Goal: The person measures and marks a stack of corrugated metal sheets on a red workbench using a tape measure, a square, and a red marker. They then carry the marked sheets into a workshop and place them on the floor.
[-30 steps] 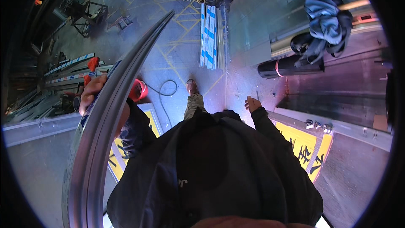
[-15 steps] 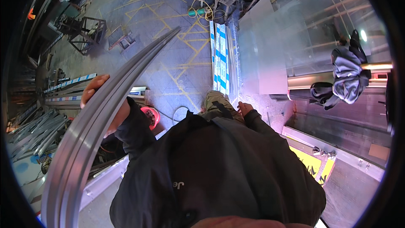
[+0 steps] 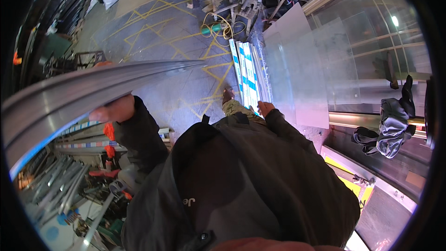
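Note:
A long grey metal profile with grooves along its length [image 3: 153,65] is held in my left hand [image 3: 116,108]. Its near end looms large at the left rim, and its far end points across the floor toward the middle. The fingers wrap round it; some are hidden behind the metal. Down by my right thigh hangs my right hand [image 3: 265,108], fingers loosely curled and apart, with nothing seen in it. Just beyond that hand lies a bundle of long profiles [image 3: 248,72] in blue-and-white film.
Large translucent sheets [image 3: 297,65] stand along the right side, near a dark bag with straps [image 3: 394,128]. Loose metal lengths [image 3: 55,181] are heaped at lower left. Farther ahead are a yellow hose [image 3: 227,30] and metal stands [image 3: 246,11].
The profile has swung from steeply slanted to nearly crosswise, its near part rising along the left. My view has turned, and the film-wrapped bundle is nearer my right hand.

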### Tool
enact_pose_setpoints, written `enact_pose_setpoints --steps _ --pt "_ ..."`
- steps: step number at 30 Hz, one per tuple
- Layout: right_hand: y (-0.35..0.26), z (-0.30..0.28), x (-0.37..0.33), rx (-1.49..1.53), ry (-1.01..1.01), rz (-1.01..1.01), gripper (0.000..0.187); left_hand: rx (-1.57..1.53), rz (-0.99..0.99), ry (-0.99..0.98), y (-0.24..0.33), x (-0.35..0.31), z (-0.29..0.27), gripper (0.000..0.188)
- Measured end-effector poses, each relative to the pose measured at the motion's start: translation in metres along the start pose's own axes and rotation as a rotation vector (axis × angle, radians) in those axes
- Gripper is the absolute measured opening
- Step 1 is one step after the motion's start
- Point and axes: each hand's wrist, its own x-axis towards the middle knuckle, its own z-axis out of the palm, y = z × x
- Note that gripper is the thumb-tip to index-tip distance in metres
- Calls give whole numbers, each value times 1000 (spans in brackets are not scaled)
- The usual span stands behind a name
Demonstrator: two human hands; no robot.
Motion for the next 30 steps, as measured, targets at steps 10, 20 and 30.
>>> enact_pose_setpoints --steps 10,20,30 --pt "-321 -38 69 281 458 -663 36 -290 -322 -175 -153 58 149 105" --pt "-502 -70 41 31 1171 -870 91 -801 -638 -618 -150 66 287 56" --pt "-406 -167 107 1249 661 -991 72 -767 -233 -866 -105 36 370 69"
